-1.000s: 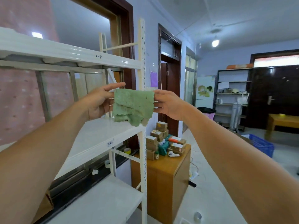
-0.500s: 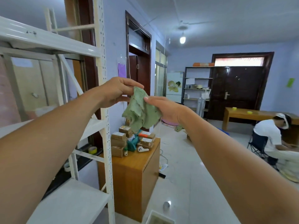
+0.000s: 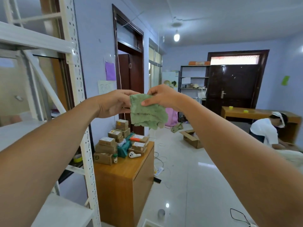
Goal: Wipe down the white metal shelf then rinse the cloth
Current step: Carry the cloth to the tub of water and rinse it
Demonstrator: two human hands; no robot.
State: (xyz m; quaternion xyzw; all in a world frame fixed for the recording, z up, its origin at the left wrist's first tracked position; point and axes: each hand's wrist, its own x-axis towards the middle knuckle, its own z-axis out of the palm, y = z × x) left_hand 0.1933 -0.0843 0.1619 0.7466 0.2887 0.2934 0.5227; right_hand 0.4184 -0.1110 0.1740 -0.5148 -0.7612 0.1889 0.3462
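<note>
A green cloth (image 3: pixel 148 113) hangs folded in the air in front of me, to the right of the white metal shelf (image 3: pixel 77 89). My left hand (image 3: pixel 113 104) pinches its upper left edge. My right hand (image 3: pixel 161 96) grips its top with the thumb pressed on the front face. The shelf's perforated white upright and several white boards fill the left side of the view, and the cloth is clear of them.
A wooden cabinet (image 3: pixel 127 177) stacked with small cardboard boxes (image 3: pixel 108 145) stands just right of the shelf. Beyond lie a glossy tiled floor (image 3: pixel 188 185), an open carton (image 3: pixel 191 138), cables, a dark door (image 3: pixel 232 89) and a seated person in white (image 3: pixel 267 131).
The view has swung right, away from the shelf. The cloth went from spread out, to bunched, to folded over and held flat again between both hands.
</note>
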